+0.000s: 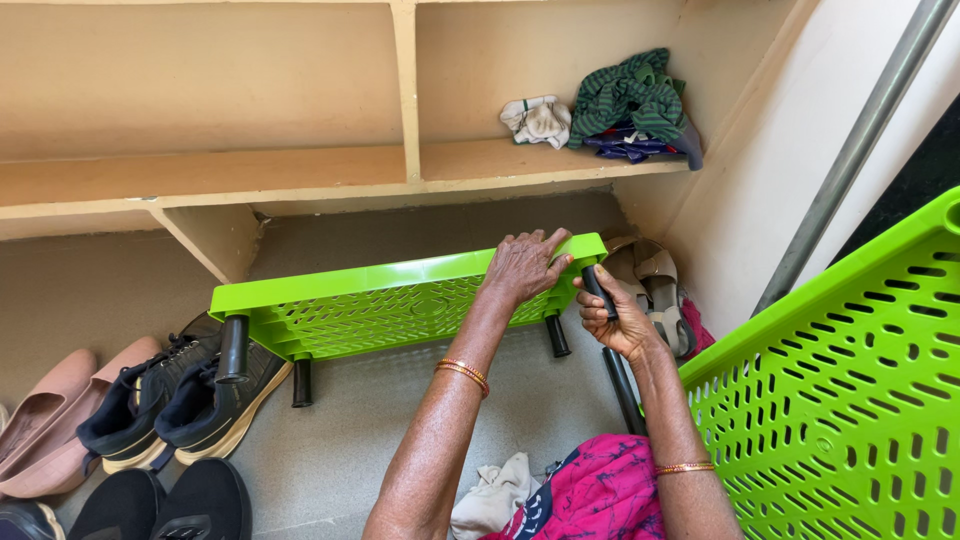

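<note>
Head view: green shelf (400, 300) is the reference, a perforated plastic panel tilted on edge on the grey floor (400, 430), under the wooden shelving (300, 170).

Left hand (522, 265) lies flat over the shelf's top right edge, fingers spread, palm pressing on the plastic, not closed around it. Orange bangles on that wrist.

Right hand (618, 318) is just right of the shelf's right corner, closed in a fist round a black leg (598, 290). The leg's top end sits at that corner; can't tell if it is seated in the socket.

Three more black legs stick out of the shelf: one at its left corner (233, 348), one lower left (301, 382), one lower right (557, 335).

Left of the shelf: black sneakers (180, 400) touching its left leg, pink shoes (50, 415) beyond them.

Right of the shelf: sandals (650, 280) against the wall, then a second green panel (840, 400) close to camera.

Above the shelf, on the wooden shelving: striped green cloth (630, 95) and a white cloth (537, 120) beside it.
</note>
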